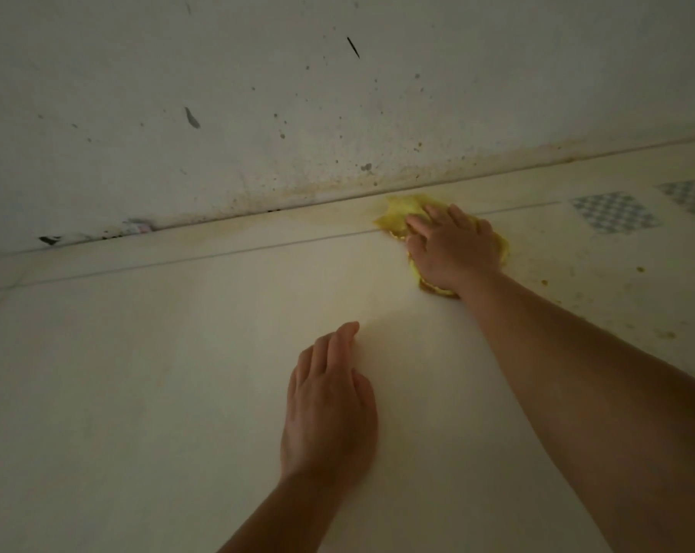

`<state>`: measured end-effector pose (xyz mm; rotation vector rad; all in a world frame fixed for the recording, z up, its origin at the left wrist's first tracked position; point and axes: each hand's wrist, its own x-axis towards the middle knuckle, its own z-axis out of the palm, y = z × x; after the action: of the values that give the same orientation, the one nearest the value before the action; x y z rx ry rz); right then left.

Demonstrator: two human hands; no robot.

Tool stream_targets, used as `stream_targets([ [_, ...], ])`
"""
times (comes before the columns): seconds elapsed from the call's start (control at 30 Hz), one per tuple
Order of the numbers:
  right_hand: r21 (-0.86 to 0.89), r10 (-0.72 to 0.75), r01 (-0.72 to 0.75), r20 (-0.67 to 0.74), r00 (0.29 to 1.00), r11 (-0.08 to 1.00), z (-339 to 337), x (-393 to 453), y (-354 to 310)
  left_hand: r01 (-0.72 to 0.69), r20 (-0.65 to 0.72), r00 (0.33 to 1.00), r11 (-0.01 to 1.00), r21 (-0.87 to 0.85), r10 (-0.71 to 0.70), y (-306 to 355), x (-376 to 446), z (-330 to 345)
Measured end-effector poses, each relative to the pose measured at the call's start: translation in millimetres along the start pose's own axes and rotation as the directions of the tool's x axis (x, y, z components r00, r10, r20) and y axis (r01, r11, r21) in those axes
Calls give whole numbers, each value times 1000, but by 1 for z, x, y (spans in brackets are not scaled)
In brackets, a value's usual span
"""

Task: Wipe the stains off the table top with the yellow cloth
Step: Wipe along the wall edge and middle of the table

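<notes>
Basically right hand (453,245) presses flat on the yellow cloth (401,211) at the table (178,373) far edge by the wall (258,93), left hand (330,401) rests open, holding nothing, so press firmly and sweep right toward the brown spots (665,334).

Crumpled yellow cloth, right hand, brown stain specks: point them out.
Crumpled yellow cloth (397,211): head view, far bunched edge.
Right hand (453,249): head view, back of hand.
Brown stain specks (640,269): head view, one speck on the table.
</notes>
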<state>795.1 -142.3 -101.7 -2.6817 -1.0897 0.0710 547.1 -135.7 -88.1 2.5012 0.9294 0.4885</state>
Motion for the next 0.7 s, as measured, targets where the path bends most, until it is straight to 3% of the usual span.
stream_targets([
  [0.17,-5,159,-160,-74,984,987,-6,-5,22,-18,2,1000,1000,-2,18,-4,1,1],
  [0.33,-47,277,-281,-85,957,958,-28,-34,94,-29,-2,1000,1000,2,29,-4,-1,2],
  [0.5,-3,87,-87,-47,995,996,-42,-61,134,-44,-19,999,999,21,45,-3,-2,3],
  [0.7,429,-33,21,19,999,903,-46,-127,125,-87,-47,995,993,79,91,3,-7,4],
])
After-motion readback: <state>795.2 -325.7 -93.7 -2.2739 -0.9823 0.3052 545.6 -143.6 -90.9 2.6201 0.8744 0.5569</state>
